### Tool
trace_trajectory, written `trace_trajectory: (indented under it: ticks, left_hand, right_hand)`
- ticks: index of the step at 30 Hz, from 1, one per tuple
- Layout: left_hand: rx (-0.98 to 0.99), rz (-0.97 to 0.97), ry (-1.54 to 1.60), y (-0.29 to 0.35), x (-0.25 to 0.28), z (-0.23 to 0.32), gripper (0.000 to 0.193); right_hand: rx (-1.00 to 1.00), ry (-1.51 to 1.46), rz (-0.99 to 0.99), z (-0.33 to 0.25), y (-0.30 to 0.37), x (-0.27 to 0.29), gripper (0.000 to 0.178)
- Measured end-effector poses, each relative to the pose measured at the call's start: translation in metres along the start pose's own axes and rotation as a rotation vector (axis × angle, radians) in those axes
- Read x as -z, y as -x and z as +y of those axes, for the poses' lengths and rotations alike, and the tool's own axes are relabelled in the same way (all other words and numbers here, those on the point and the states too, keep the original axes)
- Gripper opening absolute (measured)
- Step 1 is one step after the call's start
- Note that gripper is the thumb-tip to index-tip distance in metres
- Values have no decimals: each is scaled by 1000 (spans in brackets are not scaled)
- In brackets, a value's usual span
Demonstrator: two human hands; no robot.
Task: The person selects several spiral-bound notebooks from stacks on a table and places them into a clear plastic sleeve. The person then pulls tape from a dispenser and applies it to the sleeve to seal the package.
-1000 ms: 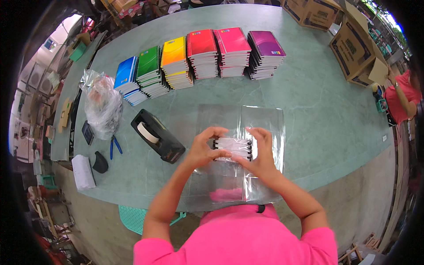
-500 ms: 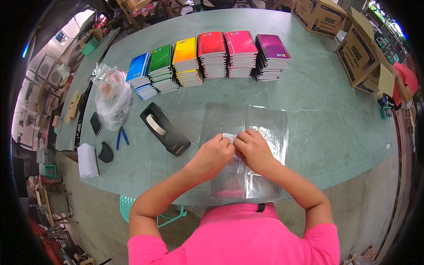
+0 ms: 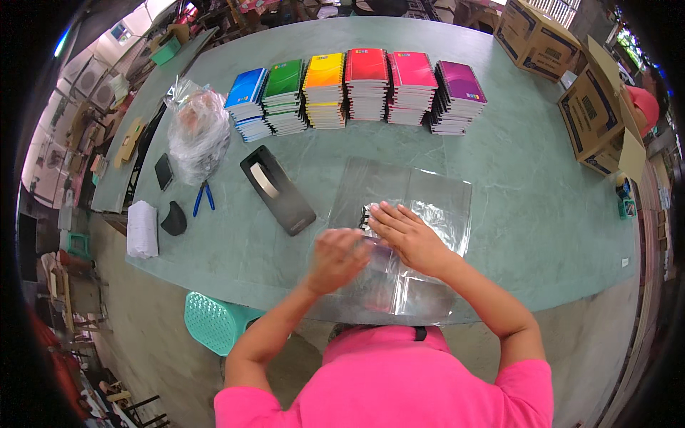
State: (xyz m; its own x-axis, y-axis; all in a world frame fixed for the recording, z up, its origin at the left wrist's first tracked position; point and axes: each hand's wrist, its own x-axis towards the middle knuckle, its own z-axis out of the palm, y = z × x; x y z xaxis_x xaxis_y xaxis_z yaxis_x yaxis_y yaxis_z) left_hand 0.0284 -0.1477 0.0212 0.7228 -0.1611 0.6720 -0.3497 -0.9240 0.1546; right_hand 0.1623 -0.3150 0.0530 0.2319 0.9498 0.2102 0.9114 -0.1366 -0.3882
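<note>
Two clear plastic sheets or sleeves (image 3: 442,187) lie side by side or overlapping on the table in front of me. On them, a small white piece with black marks along its edge (image 3: 365,218) shows partly; its kind cannot be made out. My right hand (image 3: 408,239) rests flat over this piece, fingers stretched out and covering most of it. Just left of it, my left hand (image 3: 337,258) is smeared by motion, its fingers near the edge of the plastic. A black tape dispenser (image 3: 285,203) with a pale roll stands to the left.
Spiral notebooks in several coloured stacks (image 3: 367,85) line the far side of the green table (image 3: 528,214). A bundle of clear plastic (image 3: 196,135), blue-handled pliers (image 3: 204,198), a phone (image 3: 164,171) and a white roll (image 3: 142,230) lie left. Cardboard boxes (image 3: 589,107) stand far right.
My right hand has flattened from a pinch onto the small white piece. My left hand has let go and drawn back toward me and left. The view has shifted slightly.
</note>
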Motion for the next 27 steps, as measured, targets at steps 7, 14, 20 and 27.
trace_trajectory:
  ticks: [7,14,20,27]
  left_hand:
    - [1277,319,18,60,19,-123,25]
    - [1136,336,-75,28,20,-86,27]
    - [1625,594,1331,57,16,-43,20]
    - [1641,640,1256,28,26,-34,20]
  right_hand:
    - [74,104,59,-6,-3,-6,42]
    - [114,154,119,-3,-1,-10,45]
    - [115,90,174,-4,-4,-15,53]
    - [113,93,186,-3,0,-15,56]
